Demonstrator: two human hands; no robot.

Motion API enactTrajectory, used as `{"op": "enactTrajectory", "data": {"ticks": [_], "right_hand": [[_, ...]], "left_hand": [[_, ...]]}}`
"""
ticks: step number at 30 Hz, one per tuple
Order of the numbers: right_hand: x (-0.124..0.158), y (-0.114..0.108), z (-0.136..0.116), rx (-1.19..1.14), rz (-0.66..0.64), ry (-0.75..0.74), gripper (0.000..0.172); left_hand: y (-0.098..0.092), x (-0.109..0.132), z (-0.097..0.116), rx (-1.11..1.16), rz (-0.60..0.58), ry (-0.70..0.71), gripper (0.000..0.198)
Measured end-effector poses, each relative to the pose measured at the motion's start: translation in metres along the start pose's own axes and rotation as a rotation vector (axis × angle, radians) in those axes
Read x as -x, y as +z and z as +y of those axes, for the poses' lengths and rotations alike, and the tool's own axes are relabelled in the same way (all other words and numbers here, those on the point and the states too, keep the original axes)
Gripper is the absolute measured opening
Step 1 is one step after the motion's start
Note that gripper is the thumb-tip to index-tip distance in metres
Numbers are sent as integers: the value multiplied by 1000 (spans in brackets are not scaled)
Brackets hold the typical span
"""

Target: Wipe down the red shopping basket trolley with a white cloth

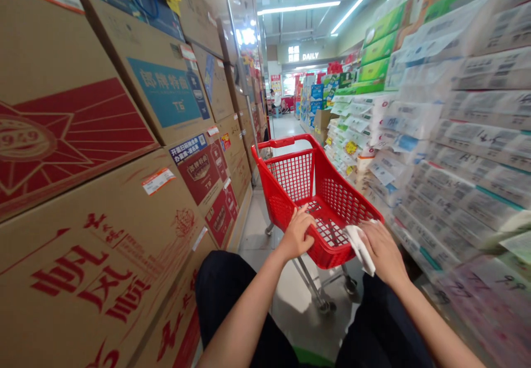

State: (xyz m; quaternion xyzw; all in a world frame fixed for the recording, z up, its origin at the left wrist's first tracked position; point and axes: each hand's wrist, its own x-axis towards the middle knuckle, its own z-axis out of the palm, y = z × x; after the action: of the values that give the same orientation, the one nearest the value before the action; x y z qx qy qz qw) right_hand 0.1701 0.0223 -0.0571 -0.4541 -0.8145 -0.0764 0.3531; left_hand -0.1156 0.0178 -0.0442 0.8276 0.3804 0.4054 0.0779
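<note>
A red plastic shopping cart [286, 202] stands in front of me, its slotted basket set on a grey metal frame with casters. My left hand [297, 234] grips the near left rim of the basket, fingers over the edge and thumb on the near side. At the near right corner, my right hand [382, 250] holds a white cloth [360, 250] against the rim. The cloth is folded and hangs down outside the basket; whether it is fabric or paper I cannot tell. Through the basket's holes the floor shows.
Stacked cardboard cartons [166, 86] wall off the left side. Packs of tissue paper [477, 146] are piled high along the right, close to my right arm. The aisle floor [286, 127] runs on past the cart toward a seated person [276, 101] far away.
</note>
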Motion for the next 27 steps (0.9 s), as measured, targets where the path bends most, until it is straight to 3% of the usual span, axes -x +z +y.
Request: {"op": "enactTrajectory", "data": {"ticks": [6, 8, 10, 13, 18, 23, 27], "right_hand": [[-4, 10, -80, 94, -72, -90, 32], [-5, 12, -94, 112, -75, -108, 28], [-5, 10, -91, 103, -117, -153, 26], [-5, 3, -62, 72, -162, -210, 25], [-3, -1, -19, 106, -63, -145, 27], [-3, 9, -31, 176, 10, -23, 31], [-7, 10, -47, 207, -3, -15, 29]], "left_hand": [[3, -1, 1, -12, 46, -11, 39], [0, -1, -1, -3, 41, -8, 37], [-3, 0, -3, 6, 22, -2, 35], [-7, 0, -6, 19, -1, 2, 34], [-13, -4, -3, 8, -30, -9, 28], [-13, -8, 23, -114, -38, -70, 18], [12, -2, 55, -279, -109, -16, 34]]}}
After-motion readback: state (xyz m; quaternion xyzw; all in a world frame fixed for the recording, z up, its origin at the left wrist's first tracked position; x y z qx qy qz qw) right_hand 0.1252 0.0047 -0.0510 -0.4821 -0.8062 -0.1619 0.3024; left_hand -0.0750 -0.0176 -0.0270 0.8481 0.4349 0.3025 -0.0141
